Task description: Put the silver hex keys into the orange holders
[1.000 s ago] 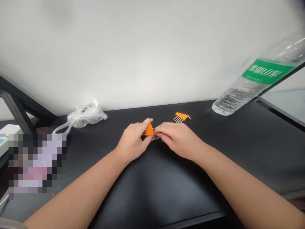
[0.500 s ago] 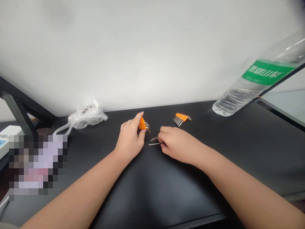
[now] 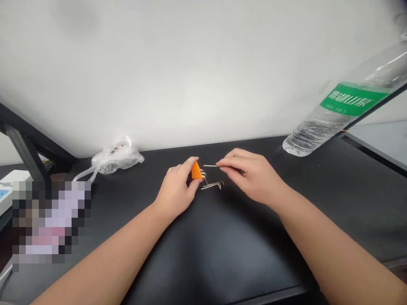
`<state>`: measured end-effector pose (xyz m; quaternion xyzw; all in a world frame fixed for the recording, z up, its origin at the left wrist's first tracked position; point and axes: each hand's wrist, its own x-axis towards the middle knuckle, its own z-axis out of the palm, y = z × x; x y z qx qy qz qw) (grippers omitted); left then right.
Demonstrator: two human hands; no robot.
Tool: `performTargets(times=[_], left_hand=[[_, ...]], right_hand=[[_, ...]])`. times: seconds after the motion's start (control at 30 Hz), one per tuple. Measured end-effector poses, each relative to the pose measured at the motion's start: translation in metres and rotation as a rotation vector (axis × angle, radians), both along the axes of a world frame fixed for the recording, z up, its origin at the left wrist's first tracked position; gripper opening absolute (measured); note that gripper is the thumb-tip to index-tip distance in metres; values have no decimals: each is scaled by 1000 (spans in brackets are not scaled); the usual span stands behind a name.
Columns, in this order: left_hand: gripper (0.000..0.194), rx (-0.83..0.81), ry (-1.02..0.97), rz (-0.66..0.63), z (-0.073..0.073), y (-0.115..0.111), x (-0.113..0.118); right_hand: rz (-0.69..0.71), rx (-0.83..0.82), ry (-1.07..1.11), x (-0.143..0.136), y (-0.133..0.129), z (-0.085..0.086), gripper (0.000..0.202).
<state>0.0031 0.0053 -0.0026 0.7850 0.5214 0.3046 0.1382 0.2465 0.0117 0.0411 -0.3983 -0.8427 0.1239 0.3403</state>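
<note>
Between thumb and fingers, my left hand [image 3: 176, 182] grips an orange hex key holder [image 3: 196, 170] with several bent metal keys sticking out of its right side. My right hand [image 3: 251, 173] pinches a single hex key [image 3: 210, 165], its straight end pointing left toward the holder's upper part, a small gap apart. Below, on the black table, lie loose L-shaped hex keys [image 3: 213, 185], close to the holder. The second orange holder is hidden behind my right hand.
A large water bottle [image 3: 313, 131] with a green label stands at the back right. Back left lies a clear plastic bag [image 3: 117, 159] on the black table [image 3: 190, 254], near a white box [image 3: 14, 182]. A pale wall [image 3: 190, 76] rises behind.
My right hand has lifted one hex key from the table and moved up and right, leaving the others lying there. My left hand has shifted slightly right with the orange holder.
</note>
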Motion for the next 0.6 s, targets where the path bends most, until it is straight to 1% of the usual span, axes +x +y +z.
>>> performTargets(times=[0.2, 0.37, 0.43, 0.5, 0.6], left_hand=[[50, 25, -3, -71, 0, -2, 0], [49, 25, -20, -118, -3, -1, 0], [48, 10, -36, -136, -2, -2, 0], [48, -1, -67, -149, -1, -3, 1], [41, -14, -76, -177, 2, -4, 3]], right_hand=[[42, 40, -28, -3, -1, -5, 25], [50, 119, -77, -3, -3, -4, 25], [61, 121, -112, -6, -5, -4, 25], [90, 67, -119, -11, -8, -5, 24], [141, -82, -58, -19, -11, -7, 21]])
